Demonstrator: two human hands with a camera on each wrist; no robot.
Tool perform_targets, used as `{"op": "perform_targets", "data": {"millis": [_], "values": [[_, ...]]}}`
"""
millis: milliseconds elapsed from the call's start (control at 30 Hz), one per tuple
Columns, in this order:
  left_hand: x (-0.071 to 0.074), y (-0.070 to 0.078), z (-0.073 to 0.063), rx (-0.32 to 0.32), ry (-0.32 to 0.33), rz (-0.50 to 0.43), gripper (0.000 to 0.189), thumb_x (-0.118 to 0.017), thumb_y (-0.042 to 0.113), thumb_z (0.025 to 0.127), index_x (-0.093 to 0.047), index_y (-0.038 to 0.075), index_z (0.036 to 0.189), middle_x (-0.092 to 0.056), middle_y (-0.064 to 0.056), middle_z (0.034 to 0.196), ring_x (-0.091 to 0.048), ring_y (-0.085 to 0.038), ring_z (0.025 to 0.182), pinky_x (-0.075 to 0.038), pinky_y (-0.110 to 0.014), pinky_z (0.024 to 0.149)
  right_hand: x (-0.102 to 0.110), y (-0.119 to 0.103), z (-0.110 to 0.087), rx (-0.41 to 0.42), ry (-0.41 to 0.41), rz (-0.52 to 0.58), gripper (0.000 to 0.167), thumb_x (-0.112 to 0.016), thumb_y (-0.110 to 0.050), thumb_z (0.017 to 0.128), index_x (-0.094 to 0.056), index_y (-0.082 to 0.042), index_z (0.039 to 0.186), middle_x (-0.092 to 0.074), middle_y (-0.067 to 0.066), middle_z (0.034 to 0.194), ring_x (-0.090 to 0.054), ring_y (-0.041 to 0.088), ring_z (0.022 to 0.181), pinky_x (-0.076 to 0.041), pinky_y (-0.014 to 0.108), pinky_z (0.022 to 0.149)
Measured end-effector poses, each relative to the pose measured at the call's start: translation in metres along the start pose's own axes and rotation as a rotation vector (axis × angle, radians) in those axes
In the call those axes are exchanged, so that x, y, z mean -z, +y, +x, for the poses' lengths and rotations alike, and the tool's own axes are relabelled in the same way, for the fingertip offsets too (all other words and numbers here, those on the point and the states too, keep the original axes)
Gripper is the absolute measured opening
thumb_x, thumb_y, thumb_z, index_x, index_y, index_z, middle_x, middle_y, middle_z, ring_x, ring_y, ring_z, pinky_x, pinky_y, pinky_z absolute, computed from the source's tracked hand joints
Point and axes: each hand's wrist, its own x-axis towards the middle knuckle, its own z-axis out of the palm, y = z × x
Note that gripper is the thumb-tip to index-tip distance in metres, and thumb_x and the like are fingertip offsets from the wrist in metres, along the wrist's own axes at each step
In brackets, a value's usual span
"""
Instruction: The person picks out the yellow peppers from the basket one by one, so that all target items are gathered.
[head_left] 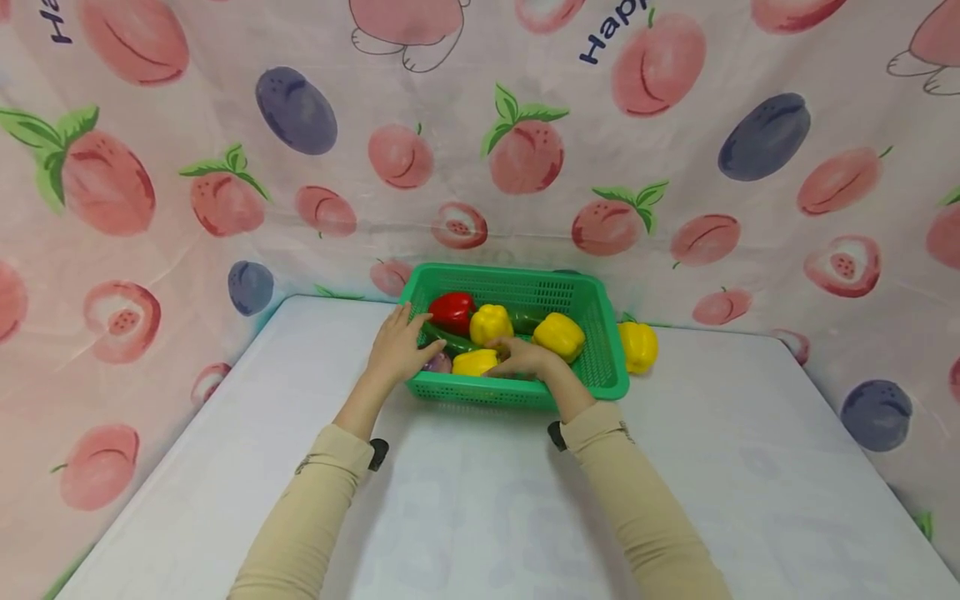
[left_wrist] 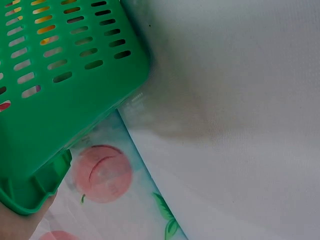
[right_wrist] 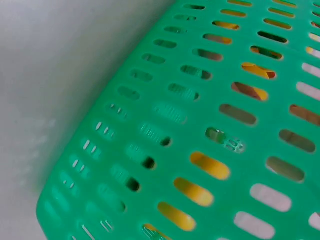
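Observation:
A green plastic basket [head_left: 611,350] with slotted walls stands at the back of the white table. My left hand [head_left: 395,346] is at its left end, fingers over the rim and thumb stretched inward above a purple onion [head_left: 438,362]. Reaching in over the front rim, my right hand [head_left: 528,358] has thumb and fingers about the right end of a yellow bell pepper [head_left: 474,363]. Behind it lie a red bell pepper [head_left: 452,312], a second yellow pepper [head_left: 491,323] and a long green vegetable [head_left: 450,337]. Another yellow pepper [head_left: 559,335] lies right of my right hand.
Outside the basket, against its right end, sits one more yellow bell pepper [head_left: 640,347]. A fruit-printed cloth [head_left: 420,208] hangs right behind the table's back edge. The white tabletop [head_left: 480,500] stretches in front of the basket and to both sides.

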Motion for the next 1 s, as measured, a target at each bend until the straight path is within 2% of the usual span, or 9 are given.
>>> {"op": "perform_targets", "data": {"millis": [200, 300, 433, 567, 833, 1000], "values": [[0.001, 0.000, 0.000, -0.007, 0.008, 0.004, 0.061, -0.053, 0.043, 0.093, -0.043, 0.007, 0.140, -0.019, -0.026, 0.154, -0.014, -0.039, 0.144, -0.011, -0.050, 0.119, 0.002, -0.001, 0.001, -0.001, -0.018, -0.110, 0.065, -0.059, -0.019, 0.091, -0.028, -0.001, 0.146, -0.035, 0.025, 0.145, -0.037, 0.039, 0.132, -0.040, 0.051, 0.104], [0.001, 0.001, -0.001, -0.004, 0.001, -0.003, 0.061, -0.053, 0.043, 0.093, -0.042, 0.007, 0.141, -0.018, -0.026, 0.154, -0.013, -0.039, 0.145, -0.011, -0.050, 0.119, 0.001, 0.000, 0.001, 0.018, 0.012, -0.159, 0.065, -0.062, -0.018, 0.090, -0.031, 0.001, 0.144, -0.037, 0.023, 0.145, -0.036, 0.038, 0.133, -0.039, 0.050, 0.106], [0.001, 0.001, -0.002, 0.000, -0.003, -0.004, 0.061, -0.053, 0.043, 0.093, -0.042, 0.007, 0.141, -0.018, -0.026, 0.154, -0.013, -0.040, 0.145, -0.011, -0.051, 0.119, -0.001, 0.000, 0.001, 0.047, 0.065, -0.172, 0.065, -0.066, -0.019, 0.086, -0.038, 0.002, 0.140, -0.042, 0.023, 0.142, -0.041, 0.036, 0.130, -0.040, 0.046, 0.106], [0.001, 0.001, -0.001, -0.003, 0.000, 0.006, 0.061, -0.053, 0.043, 0.093, -0.043, 0.007, 0.140, -0.019, -0.026, 0.154, -0.013, -0.039, 0.145, -0.012, -0.051, 0.119, -0.002, 0.000, -0.001, 0.062, 0.092, -0.147, 0.067, -0.068, -0.021, 0.084, -0.039, 0.001, 0.140, -0.042, 0.023, 0.140, -0.042, 0.036, 0.128, -0.042, 0.047, 0.104], [-0.001, 0.000, -0.001, -0.003, 0.002, 0.003, 0.060, -0.052, 0.043, 0.093, -0.043, 0.007, 0.141, -0.018, -0.026, 0.154, -0.013, -0.039, 0.145, -0.012, -0.051, 0.119, 0.000, -0.002, -0.008, 0.037, 0.115, -0.011, 0.079, -0.072, -0.030, 0.082, -0.030, -0.002, 0.143, -0.037, 0.022, 0.144, -0.042, 0.036, 0.126, -0.048, 0.045, 0.096], [0.001, 0.000, -0.001, 0.000, -0.002, -0.008, 0.061, -0.051, 0.044, 0.093, -0.042, 0.007, 0.141, -0.017, -0.025, 0.154, -0.012, -0.039, 0.145, -0.010, -0.051, 0.119, 0.004, -0.001, -0.010, 0.023, 0.153, 0.067, 0.079, -0.074, -0.027, 0.080, -0.030, -0.003, 0.141, -0.033, 0.023, 0.145, -0.051, 0.031, 0.111, -0.053, 0.036, 0.085]]}}
